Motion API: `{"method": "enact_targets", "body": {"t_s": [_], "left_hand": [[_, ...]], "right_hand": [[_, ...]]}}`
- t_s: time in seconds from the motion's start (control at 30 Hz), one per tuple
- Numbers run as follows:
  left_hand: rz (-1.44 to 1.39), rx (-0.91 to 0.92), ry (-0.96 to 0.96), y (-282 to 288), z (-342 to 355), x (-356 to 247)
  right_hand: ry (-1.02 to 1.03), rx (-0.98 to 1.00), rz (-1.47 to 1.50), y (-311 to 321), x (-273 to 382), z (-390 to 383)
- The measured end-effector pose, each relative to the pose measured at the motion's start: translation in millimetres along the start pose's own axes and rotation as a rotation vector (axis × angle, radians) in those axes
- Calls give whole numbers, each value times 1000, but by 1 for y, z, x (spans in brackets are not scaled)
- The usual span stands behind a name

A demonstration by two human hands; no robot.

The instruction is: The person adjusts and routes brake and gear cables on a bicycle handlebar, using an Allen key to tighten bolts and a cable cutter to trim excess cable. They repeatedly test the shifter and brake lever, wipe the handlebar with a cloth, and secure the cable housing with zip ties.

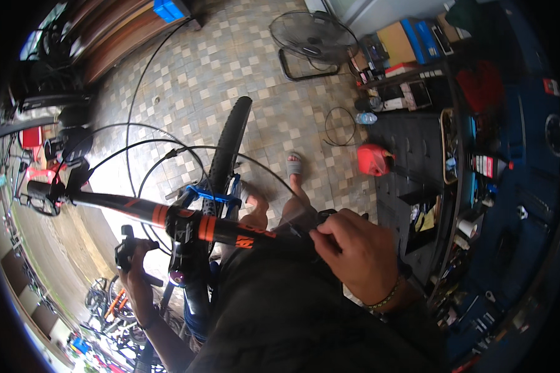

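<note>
A bicycle handlebar (121,206), black with orange bands, crosses in front of my body. My right hand (364,256) is closed at its right end, with thumb and fingers pinched at a dark control fitting (300,227); exactly what they grip is partly hidden. Below the bar on the left, my left hand (137,283) is wrapped round a small black part (129,250) with short projecting arms, its exact kind unclear. The stem, blue fork (199,191) and knobbly front tyre (230,140) lie between my hands. Black cables (242,155) loop ahead of the bar.
A floor fan (311,40) stands far ahead on the tiles. On the right are a dark drawer cabinet (395,146), a red container (374,160), a plastic bottle (366,118) and a blue tool board (522,186). Several bicycles (115,304) stand at lower left.
</note>
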State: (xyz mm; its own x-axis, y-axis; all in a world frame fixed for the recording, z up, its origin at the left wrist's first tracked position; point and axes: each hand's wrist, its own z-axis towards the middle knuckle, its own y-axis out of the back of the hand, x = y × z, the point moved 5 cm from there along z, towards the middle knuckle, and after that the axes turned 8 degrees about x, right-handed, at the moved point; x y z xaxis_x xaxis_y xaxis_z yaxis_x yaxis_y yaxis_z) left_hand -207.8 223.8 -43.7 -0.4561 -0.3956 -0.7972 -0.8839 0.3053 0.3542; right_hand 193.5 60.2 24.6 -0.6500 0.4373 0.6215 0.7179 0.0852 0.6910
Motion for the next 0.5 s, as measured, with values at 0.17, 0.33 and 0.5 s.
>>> {"method": "enact_targets", "body": {"t_s": [0.17, 0.33, 0.5], "left_hand": [[1, 26, 13, 4, -2, -10], [-16, -17, 57, 21, -3, -1], [118, -59, 72, -5, -11, -21]], "right_hand": [[-37, 20, -9, -6, -3, -5], [-22, 22, 10, -7, -5, -3], [-9, 27, -21, -5, -2, -1]]}}
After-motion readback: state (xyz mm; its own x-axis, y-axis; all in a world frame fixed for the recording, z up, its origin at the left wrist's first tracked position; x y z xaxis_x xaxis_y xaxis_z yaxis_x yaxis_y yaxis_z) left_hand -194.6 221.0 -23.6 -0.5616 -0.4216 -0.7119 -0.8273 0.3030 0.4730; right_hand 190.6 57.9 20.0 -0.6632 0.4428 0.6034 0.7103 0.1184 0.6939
